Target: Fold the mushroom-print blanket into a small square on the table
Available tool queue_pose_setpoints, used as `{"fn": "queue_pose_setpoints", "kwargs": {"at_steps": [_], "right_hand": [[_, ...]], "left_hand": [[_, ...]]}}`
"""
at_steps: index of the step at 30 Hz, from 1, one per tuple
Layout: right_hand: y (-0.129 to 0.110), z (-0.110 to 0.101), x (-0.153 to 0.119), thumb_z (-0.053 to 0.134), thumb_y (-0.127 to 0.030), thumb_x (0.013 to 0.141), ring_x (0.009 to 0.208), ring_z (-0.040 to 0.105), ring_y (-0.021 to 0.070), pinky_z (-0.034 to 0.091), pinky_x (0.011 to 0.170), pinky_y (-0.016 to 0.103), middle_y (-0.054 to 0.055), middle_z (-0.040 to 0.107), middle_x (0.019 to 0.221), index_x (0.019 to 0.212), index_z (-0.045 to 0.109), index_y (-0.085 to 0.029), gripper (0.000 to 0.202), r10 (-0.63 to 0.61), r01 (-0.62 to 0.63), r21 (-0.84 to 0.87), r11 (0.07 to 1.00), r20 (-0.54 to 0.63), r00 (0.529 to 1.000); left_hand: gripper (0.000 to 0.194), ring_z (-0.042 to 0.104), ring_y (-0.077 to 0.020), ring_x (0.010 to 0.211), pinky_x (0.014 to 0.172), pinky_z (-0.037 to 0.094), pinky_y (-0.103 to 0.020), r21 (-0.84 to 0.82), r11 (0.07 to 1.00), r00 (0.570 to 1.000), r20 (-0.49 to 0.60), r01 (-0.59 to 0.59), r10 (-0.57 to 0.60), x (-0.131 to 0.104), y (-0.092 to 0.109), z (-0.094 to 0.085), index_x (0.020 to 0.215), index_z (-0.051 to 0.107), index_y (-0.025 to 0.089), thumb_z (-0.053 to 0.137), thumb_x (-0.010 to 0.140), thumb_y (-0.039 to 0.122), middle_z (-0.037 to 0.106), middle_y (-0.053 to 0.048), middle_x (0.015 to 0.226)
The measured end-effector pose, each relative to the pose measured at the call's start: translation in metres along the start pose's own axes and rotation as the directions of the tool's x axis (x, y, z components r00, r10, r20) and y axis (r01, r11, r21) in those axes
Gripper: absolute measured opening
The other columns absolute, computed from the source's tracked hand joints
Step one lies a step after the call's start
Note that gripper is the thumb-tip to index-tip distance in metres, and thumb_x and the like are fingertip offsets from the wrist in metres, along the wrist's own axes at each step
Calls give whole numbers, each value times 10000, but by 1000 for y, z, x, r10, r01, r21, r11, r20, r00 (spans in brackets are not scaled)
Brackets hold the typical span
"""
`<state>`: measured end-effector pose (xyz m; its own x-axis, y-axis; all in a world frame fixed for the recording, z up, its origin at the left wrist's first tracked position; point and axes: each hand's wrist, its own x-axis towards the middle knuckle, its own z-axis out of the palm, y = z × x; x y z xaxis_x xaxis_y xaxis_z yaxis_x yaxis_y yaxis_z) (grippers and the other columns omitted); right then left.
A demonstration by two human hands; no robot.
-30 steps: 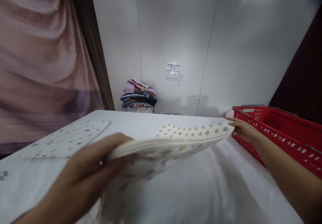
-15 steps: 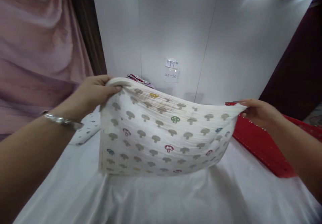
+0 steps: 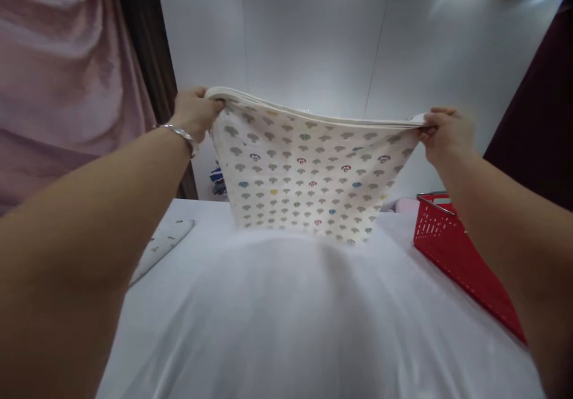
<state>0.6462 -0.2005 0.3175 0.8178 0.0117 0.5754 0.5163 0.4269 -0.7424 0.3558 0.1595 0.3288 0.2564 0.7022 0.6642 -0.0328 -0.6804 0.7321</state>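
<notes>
A white cloth [image 3: 308,172] printed with grey and coloured mushrooms hangs spread between my two hands, its folded upper edge sagging slightly. My left hand [image 3: 194,112] pinches the upper left corner, fingers closed; a silver bracelet circles that wrist. At the upper right corner my right hand [image 3: 447,133] grips the same edge, fingers closed, beside a small white tag [image 3: 418,118]. The cloth's lower edge hangs over the white-covered surface [image 3: 286,315]; whether it touches there I cannot tell.
To the right stands a red perforated basket [image 3: 461,255] with a metal handle. A folded white patterned cloth [image 3: 163,246] lies at the left. Pink drapery [image 3: 67,82] hangs on the left, and a white panelled wall [image 3: 308,40] rises behind.
Both hands have risen and moved farther away, lifting the cloth's upper edge. More of the cloth hangs down in view, and it now covers the paper notes on the wall.
</notes>
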Motion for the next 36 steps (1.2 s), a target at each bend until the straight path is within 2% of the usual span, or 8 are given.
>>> {"fn": "queue_pose_setpoints", "kwargs": {"at_steps": [3,6,9,13,16,22,28,36], "right_hand": [[0,-32,-26,600,-33,741,547,487,88,488,618,290,-55,509,597,753,565,-242,212,-29,27,22,999,55,998],[16,-79,-83,682,-100,678,560,524,105,488,560,268,-25,546,618,775,621,-223,168,21,-16,-61,998,70,997],[47,-131,-164,728,-174,607,589,563,106,492,513,228,21,619,720,786,642,-181,199,210,-206,-117,971,21,977],[96,-199,-282,797,-274,548,657,628,146,550,544,232,28,673,795,833,630,-174,345,613,-617,-139,774,-77,786],[113,-233,-340,809,-257,557,640,631,141,565,554,223,3,680,764,823,636,-196,323,759,-767,-111,631,-115,641],[94,-238,-361,812,-244,561,599,619,113,559,548,192,-22,672,736,839,632,-206,334,736,-743,-66,666,-106,668],[87,-232,-370,781,-212,525,517,599,135,526,480,223,-8,654,621,823,598,-190,351,796,-804,-241,543,-157,584],[81,-238,-371,696,-382,619,384,477,125,301,365,208,-43,530,437,912,625,-153,379,713,-565,-684,461,-94,695]], "left_hand": [[158,553,-135,742,755,479,-333,-20,998,997,54,-51,52,-23,-9,-16,838,610,227,650,711,314,601,25,791],[296,558,-143,769,848,470,-358,-1,996,970,224,-94,92,-78,-40,-37,878,621,194,659,684,414,618,33,786],[411,581,-195,862,889,461,-382,128,982,863,501,-141,58,-156,-87,-57,920,628,190,587,722,548,665,5,886],[378,601,-211,988,903,471,-332,197,973,678,732,-118,-66,-267,-151,-77,942,650,211,498,790,522,666,-36,1057],[312,585,-211,1054,900,480,-306,230,969,601,789,-88,-133,-322,-179,-91,881,653,226,457,830,463,649,-42,1107],[281,478,-233,1207,988,423,-355,226,965,665,742,-134,-82,-338,-185,-123,931,649,249,448,850,429,631,-45,1125],[243,488,-246,1189,976,427,-388,228,941,604,796,-249,-33,-358,-199,-129,885,637,227,429,821,336,674,-50,1026],[289,409,-249,1262,1043,319,-471,335,832,631,776,-441,22,-383,-187,-128,988,616,206,430,768,175,620,-53,1167]]}}
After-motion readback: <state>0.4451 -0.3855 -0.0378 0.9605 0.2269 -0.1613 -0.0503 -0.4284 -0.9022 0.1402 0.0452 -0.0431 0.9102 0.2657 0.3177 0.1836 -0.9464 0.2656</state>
